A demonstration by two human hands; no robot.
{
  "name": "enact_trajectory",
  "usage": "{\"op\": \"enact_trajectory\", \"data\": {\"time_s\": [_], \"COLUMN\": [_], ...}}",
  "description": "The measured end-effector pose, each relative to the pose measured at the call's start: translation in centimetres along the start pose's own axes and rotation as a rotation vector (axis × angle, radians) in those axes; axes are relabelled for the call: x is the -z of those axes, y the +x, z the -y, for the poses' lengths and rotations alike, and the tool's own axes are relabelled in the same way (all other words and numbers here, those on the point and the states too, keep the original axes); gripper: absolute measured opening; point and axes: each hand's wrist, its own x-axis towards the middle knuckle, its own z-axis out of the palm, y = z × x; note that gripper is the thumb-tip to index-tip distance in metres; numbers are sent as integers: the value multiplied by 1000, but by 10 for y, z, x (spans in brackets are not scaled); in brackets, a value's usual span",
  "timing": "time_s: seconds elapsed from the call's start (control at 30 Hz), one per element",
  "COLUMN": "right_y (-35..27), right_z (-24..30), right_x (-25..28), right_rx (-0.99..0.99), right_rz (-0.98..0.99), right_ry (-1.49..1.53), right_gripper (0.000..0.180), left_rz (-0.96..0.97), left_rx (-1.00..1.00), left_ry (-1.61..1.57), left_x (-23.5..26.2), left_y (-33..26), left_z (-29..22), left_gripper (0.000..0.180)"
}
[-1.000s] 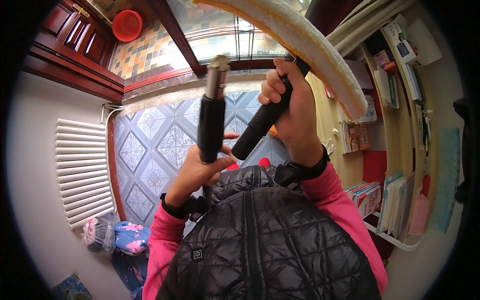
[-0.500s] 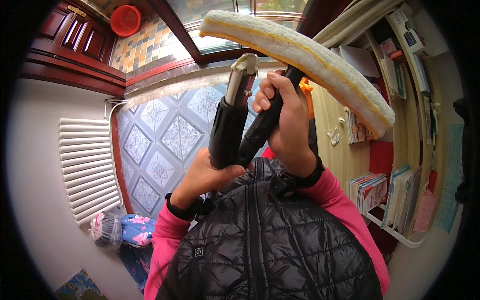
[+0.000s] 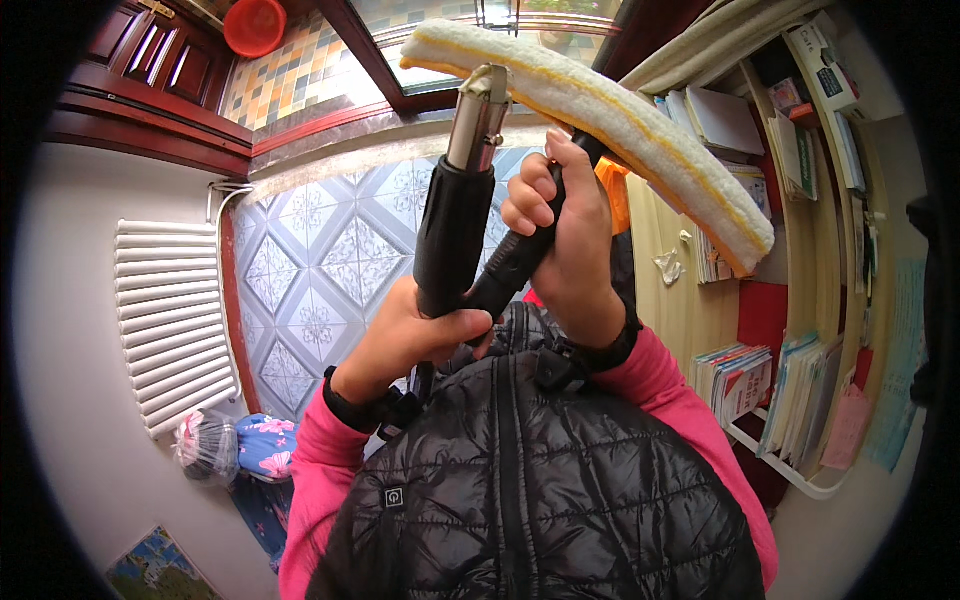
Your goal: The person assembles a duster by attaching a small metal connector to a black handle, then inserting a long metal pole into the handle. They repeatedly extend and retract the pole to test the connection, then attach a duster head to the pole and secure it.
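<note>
My left hand (image 3: 405, 338) grips the lower part of a black pole (image 3: 455, 225) that ends in a silver metal tip (image 3: 478, 115). In my right hand (image 3: 568, 250) is the black handle (image 3: 512, 272) of a long white and yellow fluffy washer pad (image 3: 640, 130), which slants from the upper middle to the right. The two black shafts cross just above my left hand, and the metal tip sits right by the pad's left end. Pink sleeves and a black quilted jacket (image 3: 520, 490) fill the lower part of the view.
A white radiator (image 3: 175, 320) is on the left wall beside a patterned blue-white tiled surface (image 3: 320, 270). Shelves with books and papers (image 3: 800, 380) run down the right. A red basin (image 3: 255, 25), dark wooden cabinet (image 3: 140, 80), and floral bag (image 3: 262, 445) are also in view.
The pole has tilted and risen toward the pad, so its metal tip is now beside the pad's end. The pad has swung lower and rightward. Both hands keep their grips.
</note>
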Motion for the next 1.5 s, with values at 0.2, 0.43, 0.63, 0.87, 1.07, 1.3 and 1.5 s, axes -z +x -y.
{"op": "enact_trajectory", "data": {"time_s": [0.2, 0.43, 0.63, 0.87, 1.07, 1.3, 1.5], "right_y": [9, 6, 8, 11, 20, 24, 26], "right_z": [-3, 0, 5, 4, 7, 7, 21], "right_x": [5, 6, 9, 19, 37, 52, 57], "right_rx": [-58, -82, -123, -67, -121, -192, -125], "right_rz": [-26, 129, 320, 210, 1, -53, -16], "right_ry": [77, 131, 220, 198, 458, 488, 492], "right_gripper": [25, 24, 25, 24, 23, 22, 20], "left_rz": [79, 134, 181, 78, -54, -123, -122], "left_rx": [40, 48, 43, 45, -50, -97, 53], "left_ry": [-124, -150, -168, -191, 45, -22, -32], "left_x": [4, 5, 6, -1, 3, 1, 11], "left_y": [1, 2, 2, -1, -11, -12, -2], "left_z": [-4, 1, 2, 0, 9, 21, 37], "left_gripper": [19, 22, 26, 27, 31, 16, 12]}}
